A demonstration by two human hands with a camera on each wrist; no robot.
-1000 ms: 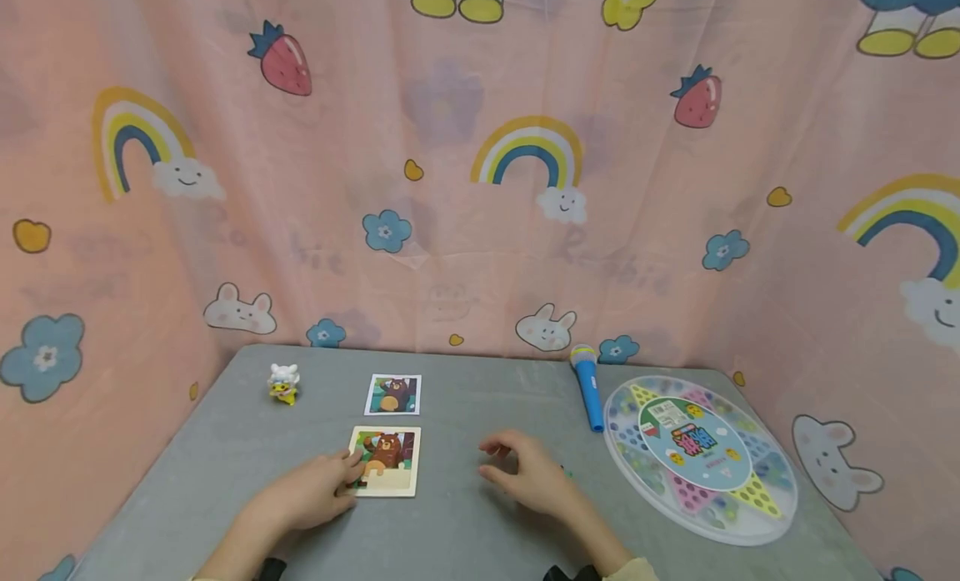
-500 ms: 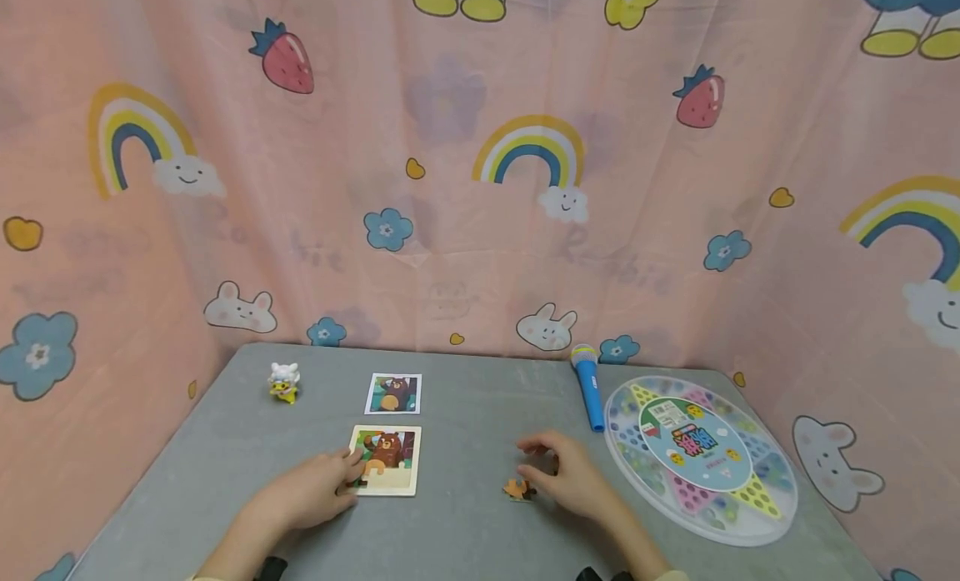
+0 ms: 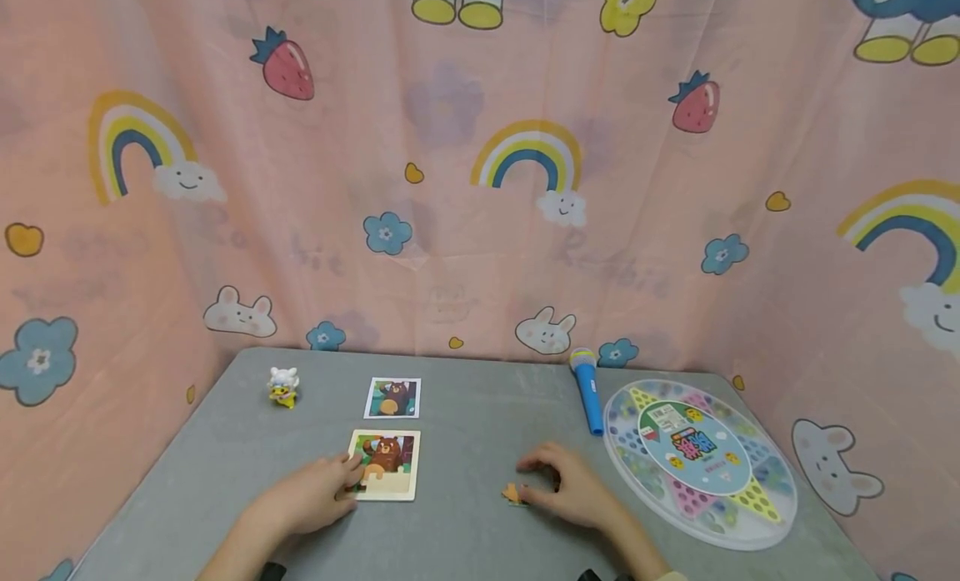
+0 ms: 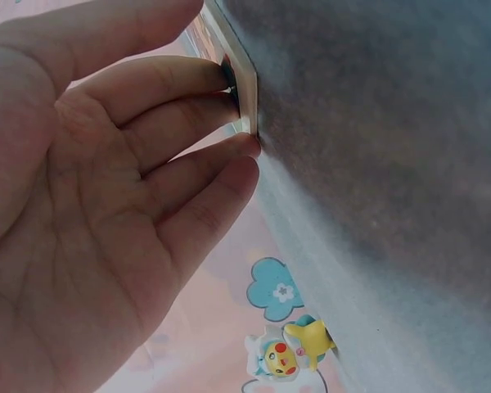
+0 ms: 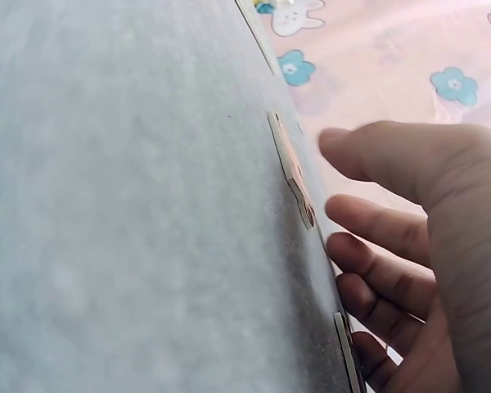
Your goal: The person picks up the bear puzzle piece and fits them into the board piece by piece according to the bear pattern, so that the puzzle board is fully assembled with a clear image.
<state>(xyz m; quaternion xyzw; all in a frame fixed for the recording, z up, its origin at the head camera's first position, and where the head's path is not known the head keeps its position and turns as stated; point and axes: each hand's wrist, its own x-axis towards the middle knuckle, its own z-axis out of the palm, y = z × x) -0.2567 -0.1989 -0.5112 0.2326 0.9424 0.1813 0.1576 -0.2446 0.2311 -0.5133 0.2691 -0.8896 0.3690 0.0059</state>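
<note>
A wooden jigsaw board (image 3: 393,485) with a bear picture lies on the table; bare wood shows along its lower part. At its left edge my left hand (image 3: 311,491) rests with fairly straight fingers (image 4: 176,86), some tips on top and others against the side. A loose orange puzzle piece (image 3: 512,493) lies to the right of the board. My right hand (image 3: 573,488) is over the table beside it, thumb close to the piece and fingers loosely bent, holding nothing. In the right wrist view, another flat piece (image 5: 348,352) lies below the fingertips.
Behind the board is a bear picture card (image 3: 392,398). A small yellow-and-white figurine (image 3: 283,388) stands at the back left. At right are a blue toy microphone (image 3: 589,398) and a round marble game board (image 3: 697,523). A printed pink curtain (image 3: 450,272) hangs behind the table.
My right hand has moved right and slightly nearer, uncovering the orange puzzle piece, and its thumb has come down beside that piece. My left hand stays at the jigsaw board's edge.
</note>
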